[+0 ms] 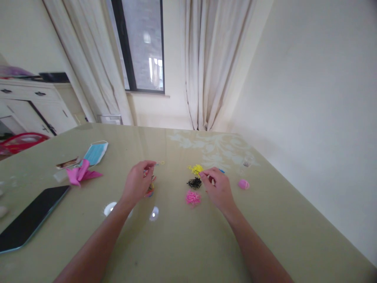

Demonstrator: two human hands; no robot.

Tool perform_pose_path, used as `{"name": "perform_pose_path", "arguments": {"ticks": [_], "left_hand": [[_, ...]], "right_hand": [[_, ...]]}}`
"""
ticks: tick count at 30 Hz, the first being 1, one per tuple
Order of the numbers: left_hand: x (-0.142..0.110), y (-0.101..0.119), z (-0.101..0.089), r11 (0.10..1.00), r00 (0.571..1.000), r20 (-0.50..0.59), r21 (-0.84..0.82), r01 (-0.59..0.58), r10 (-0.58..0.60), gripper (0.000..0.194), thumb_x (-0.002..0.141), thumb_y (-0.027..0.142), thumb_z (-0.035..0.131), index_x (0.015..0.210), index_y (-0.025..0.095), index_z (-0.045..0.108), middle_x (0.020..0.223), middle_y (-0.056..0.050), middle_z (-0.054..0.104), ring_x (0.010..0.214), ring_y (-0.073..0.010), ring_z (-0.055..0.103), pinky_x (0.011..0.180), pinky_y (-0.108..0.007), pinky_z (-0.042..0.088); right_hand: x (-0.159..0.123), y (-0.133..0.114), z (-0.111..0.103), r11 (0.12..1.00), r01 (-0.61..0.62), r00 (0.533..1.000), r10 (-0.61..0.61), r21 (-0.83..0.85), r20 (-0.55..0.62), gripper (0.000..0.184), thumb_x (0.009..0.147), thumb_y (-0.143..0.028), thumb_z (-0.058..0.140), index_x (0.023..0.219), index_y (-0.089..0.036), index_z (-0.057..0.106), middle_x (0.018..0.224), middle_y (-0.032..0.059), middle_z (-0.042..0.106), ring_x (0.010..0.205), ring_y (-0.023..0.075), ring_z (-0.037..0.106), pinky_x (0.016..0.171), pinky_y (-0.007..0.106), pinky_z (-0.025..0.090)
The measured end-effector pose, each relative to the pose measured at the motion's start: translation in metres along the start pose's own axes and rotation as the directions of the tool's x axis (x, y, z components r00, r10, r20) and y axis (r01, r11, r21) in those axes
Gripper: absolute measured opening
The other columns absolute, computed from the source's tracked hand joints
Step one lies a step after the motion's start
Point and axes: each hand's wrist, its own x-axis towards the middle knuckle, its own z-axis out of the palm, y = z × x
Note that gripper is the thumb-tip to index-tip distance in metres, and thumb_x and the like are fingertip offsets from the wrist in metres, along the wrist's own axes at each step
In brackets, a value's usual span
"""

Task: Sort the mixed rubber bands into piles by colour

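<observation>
My left hand (139, 180) is closed in a pinch above a mixed-colour pile of small rubber bands (150, 190), partly hidden by the fingers. Tiny pale blue and yellow bands (161, 162) show at its fingertips. Thumb and forefinger of my right hand (217, 186) are pinched together at the edge of the yellow rubber bands (194, 169); what they hold is too small to make out. Just left of this hand lie black rubber bands (194, 182) and, nearer me, pink rubber bands (193, 197). Some blue bands (222, 171) show behind the right hand.
A pink-purple bundle (244, 184) and a small clear item (246, 163) are at the right. On the left lie a dark tablet-like device (33, 216), a pink folded-paper shape (82, 173) and a blue face mask (96, 152). A wall borders the glossy table (176, 247) on the right.
</observation>
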Motion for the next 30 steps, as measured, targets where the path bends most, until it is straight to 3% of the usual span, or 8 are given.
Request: {"name": "perform_pose_path", "arguments": {"ticks": [2,4,9,16,21,25,30], "left_hand": [[0.001,-0.005,-0.006,0.964,0.997,0.074,0.265,-0.039,0.020,0.032,0.097,0.031,0.051,0.108,0.021,0.079,0.108,-0.012,0.080,0.099,-0.0300,0.073,0.093,-0.044,0.055],[0.000,-0.005,-0.010,0.905,0.985,0.170,0.424,-0.035,-0.041,0.032,0.099,0.027,0.050,0.106,0.023,0.081,0.112,-0.011,0.080,0.103,-0.0308,0.073,0.093,-0.043,0.054],[-0.003,0.003,-0.010,0.827,0.957,0.265,0.560,-0.051,-0.120,0.032,0.102,0.029,0.051,0.103,0.025,0.082,0.114,-0.011,0.080,0.107,-0.0306,0.074,0.092,-0.040,0.054],[-0.003,-0.004,-0.005,0.820,0.954,0.291,0.561,-0.113,-0.068,0.025,0.100,0.034,0.057,0.097,0.023,0.080,0.105,-0.011,0.078,0.104,-0.0317,0.073,0.088,-0.040,0.053],[0.005,-0.012,-0.001,0.910,0.951,0.290,0.415,-0.026,-0.105,0.024,0.097,0.026,0.055,0.090,0.022,0.077,0.097,-0.008,0.080,0.091,-0.0245,0.074,0.078,-0.032,0.050],[0.012,-0.019,-0.002,0.943,0.960,0.254,0.331,0.025,-0.115,0.023,0.096,0.029,0.056,0.094,0.022,0.078,0.096,-0.007,0.081,0.090,-0.0239,0.074,0.079,-0.032,0.050],[0.013,-0.035,-0.012,0.931,0.946,0.324,0.339,-0.136,0.020,0.043,0.092,0.052,0.062,0.115,0.019,0.077,0.118,-0.014,0.078,0.108,-0.0305,0.072,0.098,-0.040,0.052]], "right_hand": [[-0.001,0.009,0.007,0.995,0.006,0.999,-0.001,-0.102,0.053,0.024,0.100,-0.028,0.064,0.087,-0.019,0.082,0.081,0.0054,0.070,0.065,0.0174,0.060,0.068,0.032,0.047],[-0.002,0.015,0.013,0.985,-0.001,0.993,0.022,-0.175,0.116,0.022,0.099,-0.025,0.065,0.090,-0.019,0.084,0.083,0.0060,0.072,0.068,0.0180,0.062,0.070,0.032,0.048],[-0.004,0.020,0.015,0.963,-0.018,0.979,0.072,-0.268,0.193,0.020,0.098,-0.019,0.068,0.096,-0.021,0.087,0.089,0.0069,0.075,0.076,0.0196,0.066,0.075,0.032,0.048],[-0.003,0.020,0.013,0.956,-0.035,0.976,0.095,-0.290,0.196,0.018,0.096,-0.018,0.071,0.094,-0.024,0.088,0.089,0.0063,0.076,0.073,0.0194,0.066,0.073,0.032,0.048],[-0.003,0.020,0.014,0.957,-0.049,0.978,0.105,-0.285,0.183,0.016,0.094,-0.018,0.073,0.093,-0.023,0.088,0.088,0.0067,0.077,0.070,0.0188,0.066,0.072,0.032,0.049],[-0.002,0.019,0.013,0.956,-0.055,0.978,0.110,-0.289,0.176,0.015,0.093,-0.018,0.073,0.091,-0.022,0.088,0.088,0.0070,0.077,0.069,0.0187,0.066,0.072,0.032,0.049],[0.001,0.020,0.012,0.951,-0.082,0.980,0.132,-0.300,0.151,0.014,0.092,-0.019,0.074,0.090,-0.022,0.087,0.088,0.0061,0.077,0.070,0.0186,0.066,0.072,0.031,0.048]]}}
